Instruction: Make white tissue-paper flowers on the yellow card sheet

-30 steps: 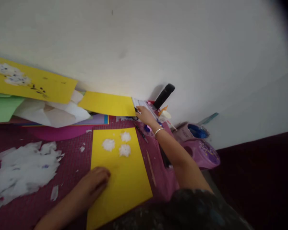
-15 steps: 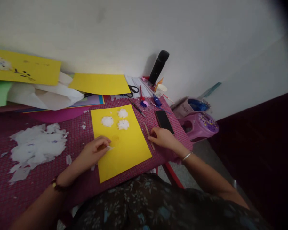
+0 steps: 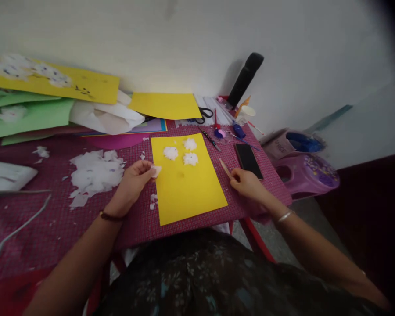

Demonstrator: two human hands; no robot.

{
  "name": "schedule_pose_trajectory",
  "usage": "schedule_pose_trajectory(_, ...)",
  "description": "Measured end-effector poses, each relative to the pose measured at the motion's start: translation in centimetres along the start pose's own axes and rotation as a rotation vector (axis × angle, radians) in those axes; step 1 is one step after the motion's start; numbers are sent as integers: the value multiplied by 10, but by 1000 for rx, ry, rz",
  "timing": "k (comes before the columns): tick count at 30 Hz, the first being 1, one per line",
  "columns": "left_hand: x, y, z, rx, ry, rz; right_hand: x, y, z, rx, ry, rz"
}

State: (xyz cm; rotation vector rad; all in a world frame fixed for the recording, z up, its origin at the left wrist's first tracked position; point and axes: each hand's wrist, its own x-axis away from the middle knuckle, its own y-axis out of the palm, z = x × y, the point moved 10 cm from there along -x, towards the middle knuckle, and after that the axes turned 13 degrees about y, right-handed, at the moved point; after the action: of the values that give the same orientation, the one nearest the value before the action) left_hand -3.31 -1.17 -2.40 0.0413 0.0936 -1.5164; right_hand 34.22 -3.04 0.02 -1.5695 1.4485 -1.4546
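Note:
A yellow paper sheet (image 3: 187, 188) lies on the maroon grid mat (image 3: 52, 224), with three white tissue tufts (image 3: 181, 151) stuck near its far end. At the sheet's left edge my left hand (image 3: 133, 182) is closed, pinching a small white tissue piece (image 3: 156, 170). Just right of the sheet, my right hand (image 3: 248, 184) is closed on a thin wooden stick (image 3: 225, 167) that points away from me. A black phone (image 3: 248, 155) lies flat beyond that hand.
A pile of torn white tissue (image 3: 94, 173) lies left of my left hand. Scissors (image 3: 202, 115), a blue glue bottle (image 3: 238, 130), a pen (image 3: 211, 139) and a black bottle (image 3: 245, 79) sit by the wall. Coloured sheets (image 3: 52, 83) are stacked at back left. A pink stool (image 3: 304, 171) stands right.
My right hand drew back from the far clutter to the sheet's right edge and took hold of the wooden stick. My left hand lifted off the sheet, now pinching tissue at its left edge.

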Motion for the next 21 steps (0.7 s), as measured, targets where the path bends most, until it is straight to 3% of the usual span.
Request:
schedule_pose_trajectory(3,-8,-14,3,-100,51,46,3,-4,-16,-545,-86,-171)
schedule_pose_trajectory(5,-12,-27,13,-311,129,46,0,-9,-37,-833,-172,-284)
schedule_pose_trajectory(8,-15,-44,36,-660,203,41,-19,-17,-68,-1105,-273,-409)
schedule_pose_trajectory(10,-20,-44,56,-803,242,18,-39,-18,-78,-1215,-295,-456)
schedule_pose_trajectory(12,-35,-27,75,-913,298,-50,-59,-18,-76,-1294,-289,-434)
schedule_pose_trajectory(14,-58,4,84,-1000,330,-154,-73,-18,-69,-1340,-307,-387)
schedule_pose_trajectory(18,-116,67,67,-1091,273,-324,-80,-4,-60,-1465,-346,-450)
schedule_pose_trajectory(21,-146,86,45,-1128,189,-365,-80,8,-61,-1569,-316,-554)
